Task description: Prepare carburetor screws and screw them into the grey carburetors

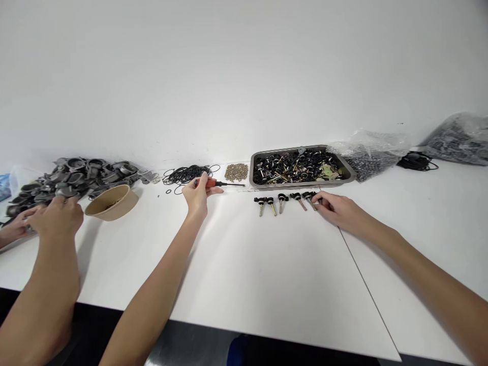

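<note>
My left hand (197, 197) is closed around the red handle of a screwdriver (211, 183). The dark shaft points right, just in front of a small heap of brass-coloured screws (236, 172). At the right end of a row of several black-headed parts with metal stems (281, 201), my right hand (335, 209) has its fingertips pinched on a black-headed part (319, 200); its lower portion is hidden by the fingers. Behind the row stands a metal tray (301, 186) full of mixed black, silver and brass pieces.
Black rubber rings (186, 175) lie behind my left hand. On the left, a co-worker's hands (57, 216) work beside a pile of grey plastic housings (76, 175) and a tan bowl (122, 206). Plastic bags of small parts (368, 157) and black cords (415, 161) sit at right.
</note>
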`<state>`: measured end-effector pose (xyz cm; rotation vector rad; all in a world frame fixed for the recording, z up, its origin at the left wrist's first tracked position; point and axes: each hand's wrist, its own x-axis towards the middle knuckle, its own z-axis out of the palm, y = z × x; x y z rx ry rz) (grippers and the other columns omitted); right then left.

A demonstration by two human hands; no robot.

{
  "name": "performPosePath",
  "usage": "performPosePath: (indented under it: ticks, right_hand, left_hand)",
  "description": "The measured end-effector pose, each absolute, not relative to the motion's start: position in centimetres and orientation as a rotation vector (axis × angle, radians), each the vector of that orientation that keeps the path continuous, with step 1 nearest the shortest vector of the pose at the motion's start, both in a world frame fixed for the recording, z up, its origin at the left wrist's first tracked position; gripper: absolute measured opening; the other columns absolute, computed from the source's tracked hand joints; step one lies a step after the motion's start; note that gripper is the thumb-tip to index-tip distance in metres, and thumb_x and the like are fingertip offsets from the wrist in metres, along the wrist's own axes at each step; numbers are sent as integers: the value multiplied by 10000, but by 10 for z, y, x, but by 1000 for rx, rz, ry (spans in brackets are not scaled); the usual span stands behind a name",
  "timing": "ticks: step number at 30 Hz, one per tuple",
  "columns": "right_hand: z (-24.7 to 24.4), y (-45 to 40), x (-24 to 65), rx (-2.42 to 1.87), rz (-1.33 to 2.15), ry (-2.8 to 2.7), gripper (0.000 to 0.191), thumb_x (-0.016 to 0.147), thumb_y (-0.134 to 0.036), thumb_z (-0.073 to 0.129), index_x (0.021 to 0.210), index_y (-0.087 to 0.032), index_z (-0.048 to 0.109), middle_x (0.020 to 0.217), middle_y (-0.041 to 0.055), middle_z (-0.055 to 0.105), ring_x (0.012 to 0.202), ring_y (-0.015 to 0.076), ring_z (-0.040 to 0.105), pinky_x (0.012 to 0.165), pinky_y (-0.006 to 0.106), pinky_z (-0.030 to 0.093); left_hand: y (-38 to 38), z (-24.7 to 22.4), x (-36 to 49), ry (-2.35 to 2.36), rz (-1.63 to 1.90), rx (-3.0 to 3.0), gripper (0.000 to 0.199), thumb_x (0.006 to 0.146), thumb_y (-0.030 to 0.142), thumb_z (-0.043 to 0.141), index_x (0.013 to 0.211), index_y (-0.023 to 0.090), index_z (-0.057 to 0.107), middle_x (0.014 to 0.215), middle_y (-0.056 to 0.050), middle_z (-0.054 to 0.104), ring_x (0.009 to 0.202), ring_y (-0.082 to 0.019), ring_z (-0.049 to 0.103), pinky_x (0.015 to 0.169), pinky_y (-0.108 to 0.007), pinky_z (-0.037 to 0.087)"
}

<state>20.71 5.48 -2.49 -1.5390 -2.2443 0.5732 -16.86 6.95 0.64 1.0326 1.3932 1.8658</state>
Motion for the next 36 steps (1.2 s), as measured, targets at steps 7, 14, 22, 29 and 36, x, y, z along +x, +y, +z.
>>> performPosePath:
  ticks: [7,14,22,29,36]
  right_hand:
    - [-24,55,205,-1552,583,-2243,217,902,-383,435,1011,-249,567,658,-9,551,592,160,502,534,250,340]
    - [-23,54,206,-1531,586,-2240,216,900,-381,434,1000,-245,568,659,-1,557,581,164,500,528,256,341]
    - [-23,54,206,-1525,579,-2237,203,895,-375,439,985,-246,567,651,0,558,591,169,508,531,254,346]
    - [-26,55,207,-1529,588,-2238,197,902,-387,432,982,-259,559,650,-13,549,581,162,501,532,250,348]
    - [-23,54,207,-1511,571,-2236,202,891,-381,438,958,-243,570,643,-3,551,585,165,504,533,254,347]
  left_hand:
    - [69,6,-169,1404,1847,1044,361,722,451,716,710,111,596,735,-75,665,484,-182,663,532,-310,582]
    - [70,6,-168,1396,1846,1042,356,723,443,719,715,109,597,730,-75,664,480,-184,661,526,-319,584]
    - [69,7,-168,1389,1859,1053,355,738,441,708,708,110,583,726,-73,662,482,-177,661,523,-306,581]
    - [70,7,-169,1388,1869,1047,373,754,471,681,727,110,590,721,-72,660,476,-181,659,517,-308,570]
    - [69,9,-172,1384,1878,1055,383,752,490,676,718,120,583,711,-71,667,486,-185,663,521,-308,569]
